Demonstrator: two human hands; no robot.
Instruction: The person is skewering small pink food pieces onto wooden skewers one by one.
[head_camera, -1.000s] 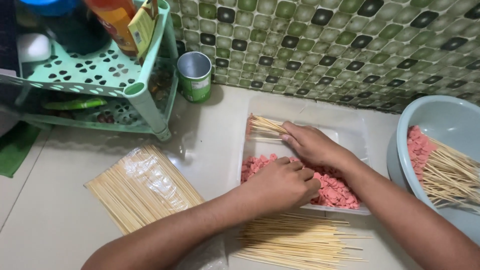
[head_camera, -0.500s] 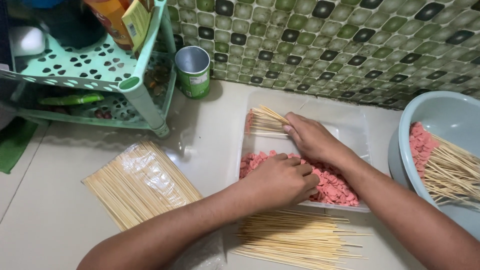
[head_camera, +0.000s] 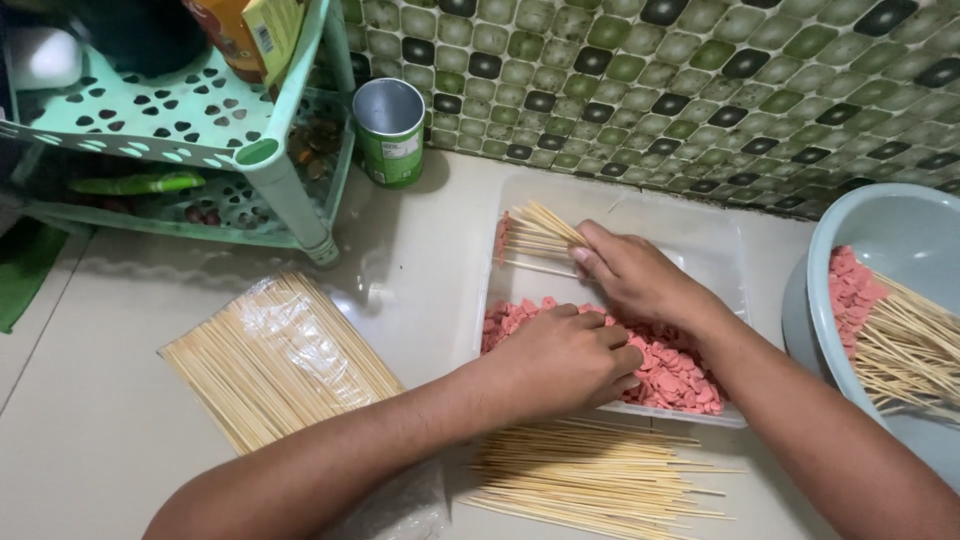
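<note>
Two hands in a clear tray of pink pieces.

From left: green rack (head_camera: 250, 155), packed skewers (head_camera: 275, 355), green can (head_camera: 390, 130); left hand (head_camera: 565, 360) curled over pink pieces (head_camera: 680, 370) in tray (head_camera: 700, 235), grip unclear; right hand (head_camera: 635, 275) pinching skewer bundle (head_camera: 535, 235); loose skewers (head_camera: 590, 480) below; basin (head_camera: 900, 230).

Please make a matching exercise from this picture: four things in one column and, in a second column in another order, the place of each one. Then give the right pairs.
Things:
1. green can
2. wrapped skewer pack
3. loose skewers
4. blue basin

Places:
A. at the right edge of the picture
B. on the counter, left of the clear tray
C. by the tiled wall, next to the green rack
D. in front of the tray, nearest the camera

Pairs: 1-C, 2-B, 3-D, 4-A
</note>
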